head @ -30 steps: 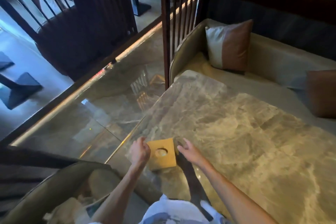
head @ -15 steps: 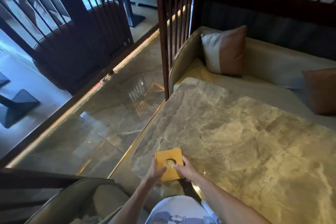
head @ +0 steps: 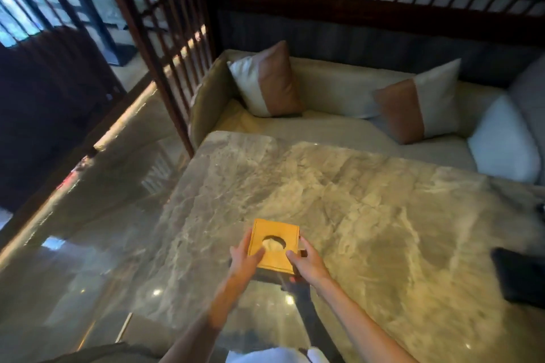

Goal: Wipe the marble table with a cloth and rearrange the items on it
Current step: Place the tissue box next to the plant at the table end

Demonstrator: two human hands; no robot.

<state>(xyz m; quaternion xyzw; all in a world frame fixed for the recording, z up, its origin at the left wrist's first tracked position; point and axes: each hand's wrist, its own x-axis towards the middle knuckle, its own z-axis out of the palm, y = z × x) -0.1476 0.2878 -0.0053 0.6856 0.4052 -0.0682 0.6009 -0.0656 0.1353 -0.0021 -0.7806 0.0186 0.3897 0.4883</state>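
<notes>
A square yellow tissue box with a round hole in its top is held over the near part of the marble table. My left hand grips its left side, thumb on top near the hole. My right hand grips its right side, fingers wrapped around the edge. Whether the box touches the table or hovers just above it I cannot tell. No cloth shows in view.
A dark flat object lies at the table's right edge. Behind the table runs a cream sofa with two brown-and-white cushions. A dark wooden lattice screen stands at the left, beside a glossy stone floor.
Both hands closed on the tissue box and carried it away from the table's left corner toward the middle. The view swung right, bringing the second cushion and the dark object into sight.
</notes>
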